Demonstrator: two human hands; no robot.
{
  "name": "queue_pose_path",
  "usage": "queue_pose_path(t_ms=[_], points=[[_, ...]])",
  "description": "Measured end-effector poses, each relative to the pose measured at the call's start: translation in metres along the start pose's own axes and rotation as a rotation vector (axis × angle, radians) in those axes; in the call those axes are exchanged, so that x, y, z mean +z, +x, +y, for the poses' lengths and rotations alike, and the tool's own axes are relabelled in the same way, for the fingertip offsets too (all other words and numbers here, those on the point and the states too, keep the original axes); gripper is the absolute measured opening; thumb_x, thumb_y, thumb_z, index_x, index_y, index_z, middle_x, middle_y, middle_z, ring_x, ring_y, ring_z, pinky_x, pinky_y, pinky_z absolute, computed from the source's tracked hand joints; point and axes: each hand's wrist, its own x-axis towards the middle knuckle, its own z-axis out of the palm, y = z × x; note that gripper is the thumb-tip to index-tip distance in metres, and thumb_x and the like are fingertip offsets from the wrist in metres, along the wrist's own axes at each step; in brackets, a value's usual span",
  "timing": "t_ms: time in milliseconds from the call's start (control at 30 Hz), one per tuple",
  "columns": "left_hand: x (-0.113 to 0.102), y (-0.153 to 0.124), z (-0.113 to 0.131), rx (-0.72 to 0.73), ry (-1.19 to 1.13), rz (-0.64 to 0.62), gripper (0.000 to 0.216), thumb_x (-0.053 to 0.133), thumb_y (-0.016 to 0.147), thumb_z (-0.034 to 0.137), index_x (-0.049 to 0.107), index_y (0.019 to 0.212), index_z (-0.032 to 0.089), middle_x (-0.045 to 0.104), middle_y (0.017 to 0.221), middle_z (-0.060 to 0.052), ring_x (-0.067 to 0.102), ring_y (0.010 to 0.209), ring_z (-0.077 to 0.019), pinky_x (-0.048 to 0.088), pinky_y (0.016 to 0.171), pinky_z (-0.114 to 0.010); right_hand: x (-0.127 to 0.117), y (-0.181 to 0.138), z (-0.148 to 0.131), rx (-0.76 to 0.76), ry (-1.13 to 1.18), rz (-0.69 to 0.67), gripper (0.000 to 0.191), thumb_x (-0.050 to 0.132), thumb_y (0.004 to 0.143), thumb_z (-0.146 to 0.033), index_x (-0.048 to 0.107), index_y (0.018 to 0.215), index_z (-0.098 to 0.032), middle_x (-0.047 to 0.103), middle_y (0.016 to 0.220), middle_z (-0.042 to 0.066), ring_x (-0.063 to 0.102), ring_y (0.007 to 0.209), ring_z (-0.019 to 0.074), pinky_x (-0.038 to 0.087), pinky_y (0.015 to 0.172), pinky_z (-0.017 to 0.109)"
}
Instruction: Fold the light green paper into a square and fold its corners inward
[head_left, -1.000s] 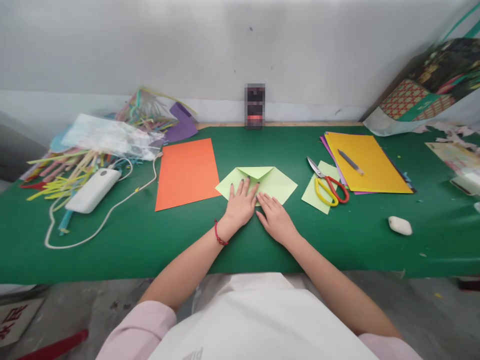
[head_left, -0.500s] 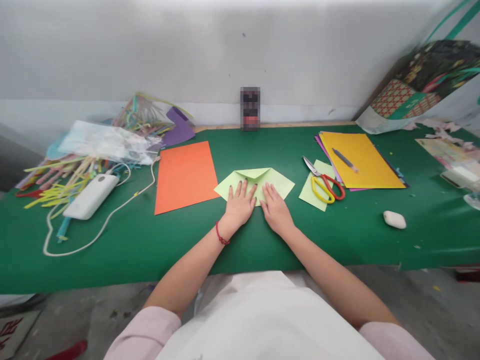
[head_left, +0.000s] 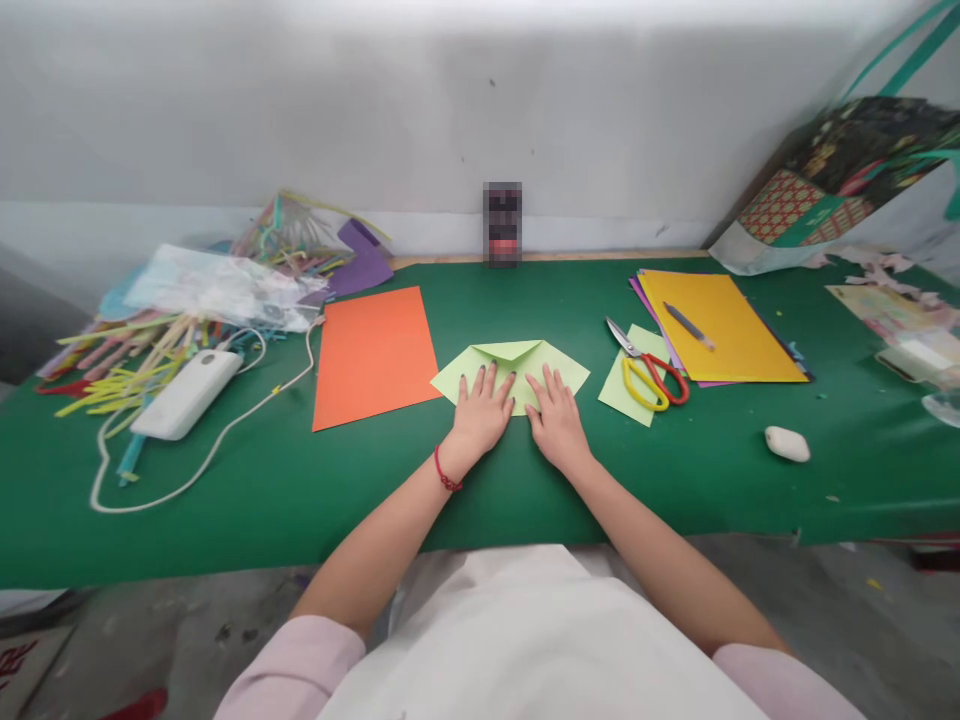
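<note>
A folded sheet of light green paper (head_left: 517, 372) lies on the green table, pointed at its left and right ends, with a small triangular flap along its far edge. My left hand (head_left: 482, 412) rests flat on its left half, fingers spread. On the right half lies my right hand (head_left: 556, 420), palm down and fingers apart. The near edge of the paper is partly hidden under both hands. Left of it, an orange sheet (head_left: 376, 358) almost touches the paper's tip. Scissors (head_left: 646, 368) with yellow and red handles lie to the right on a light green paper piece (head_left: 619, 388).
Yellow paper sheets (head_left: 739, 335) with a pen (head_left: 688, 325) on top lie at right, near a white case (head_left: 787, 443). A white power bank (head_left: 186, 393) with a cable and colourful pipe cleaners (head_left: 112, 375) sit at left. A patterned bag (head_left: 795, 215) stands by the wall.
My right hand has shifted slightly right over the paper, its fingers spreading wider. My left hand stays in place on the paper. The whole view has moved a little.
</note>
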Motion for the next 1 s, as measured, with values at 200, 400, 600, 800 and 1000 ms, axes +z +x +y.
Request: queue_pose_path(t_ms=[200, 400, 600, 800, 1000], points=[[-0.0007, 0.0001, 0.0001, 0.002, -0.014, -0.016, 0.05, 0.026, 0.096, 0.033, 0.03, 0.145, 0.023, 0.023, 0.154, -0.01, 0.021, 0.141, -0.0271, 0.017, 0.113, -0.054, 0.0027, 0.0017, 0.0035, 0.006, -0.004, -0.034, 0.045, 0.04, 0.09, -0.023, 0.048, 0.134, -0.028, 0.033, 0.15, 0.009, 0.028, 0.139, 0.0285, 0.028, 0.107, 0.056], [0.001, 0.0004, -0.0005, 0.005, -0.008, 0.014, 0.05, 0.027, 0.096, 0.032, 0.033, 0.144, 0.023, 0.026, 0.153, -0.01, 0.023, 0.141, -0.0279, 0.02, 0.112, -0.054, 0.0031, 0.0001, 0.003, 0.012, 0.064, 0.051, 0.046, 0.036, 0.089, -0.017, 0.047, 0.134, -0.022, 0.018, 0.156, 0.01, 0.022, 0.141, 0.0266, 0.03, 0.108, 0.052], [-0.0005, 0.0, 0.0003, 0.001, -0.02, -0.014, 0.05, 0.026, 0.096, 0.032, 0.031, 0.145, 0.024, 0.024, 0.154, -0.01, 0.022, 0.141, -0.0271, 0.018, 0.113, -0.054, 0.0031, -0.0004, 0.0008, 0.021, -0.003, 0.02, 0.052, 0.034, 0.088, -0.008, 0.046, 0.135, -0.027, 0.012, 0.157, 0.006, 0.017, 0.142, 0.0291, 0.028, 0.108, 0.056], [0.0, -0.0005, -0.0005, 0.007, -0.01, 0.016, 0.05, 0.027, 0.096, 0.032, 0.033, 0.144, 0.023, 0.026, 0.153, -0.01, 0.024, 0.14, -0.0281, 0.02, 0.112, -0.055, -0.0011, -0.0006, 0.0036, 0.042, 0.005, 0.067, 0.045, 0.038, 0.089, -0.016, 0.048, 0.133, -0.018, 0.017, 0.155, 0.014, 0.02, 0.141, 0.0304, 0.03, 0.107, 0.053], [0.0007, -0.0003, -0.0008, 0.011, -0.009, 0.013, 0.05, 0.027, 0.096, 0.031, 0.032, 0.144, 0.022, 0.025, 0.153, -0.011, 0.023, 0.141, -0.0279, 0.02, 0.112, -0.054, 0.0033, -0.0012, 0.0106, 0.05, 0.023, 0.069, 0.044, 0.039, 0.09, -0.022, 0.046, 0.133, -0.024, 0.021, 0.154, 0.011, 0.023, 0.14, 0.0303, 0.028, 0.106, 0.057]])
